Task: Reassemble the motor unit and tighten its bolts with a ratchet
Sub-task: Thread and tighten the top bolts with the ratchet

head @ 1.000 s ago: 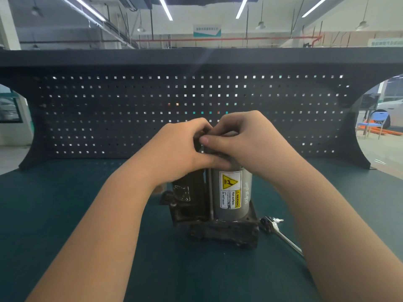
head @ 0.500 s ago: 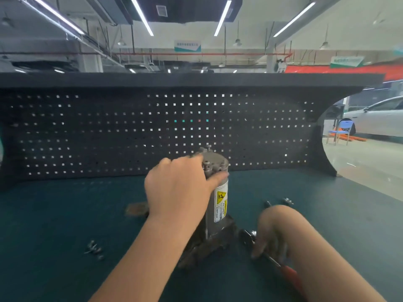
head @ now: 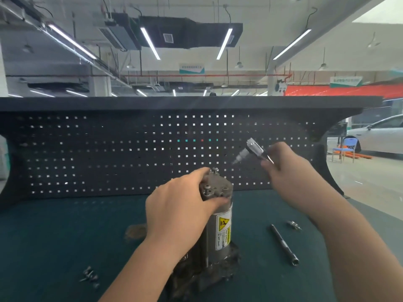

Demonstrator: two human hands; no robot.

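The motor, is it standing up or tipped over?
Standing up. The motor rises from its base on the table, cap on top, left hand gripping it.

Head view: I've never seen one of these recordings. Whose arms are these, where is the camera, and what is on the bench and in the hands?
There is no machine here. A person wears a wide-angle camera on the head, so the head view looks forward and down at their own two bare arms.

The left hand grips the top of the motor unit, a grey cylinder with a yellow warning label, standing upright on a dark base on the green mat. Bolt heads show on its top cap.

The right hand holds the ratchet in the air, above and to the right of the motor, not touching it.

On the mat lie an extension bar and a small fitting to the right, and a few loose small metal parts at front left. A dark pegboard stands behind.
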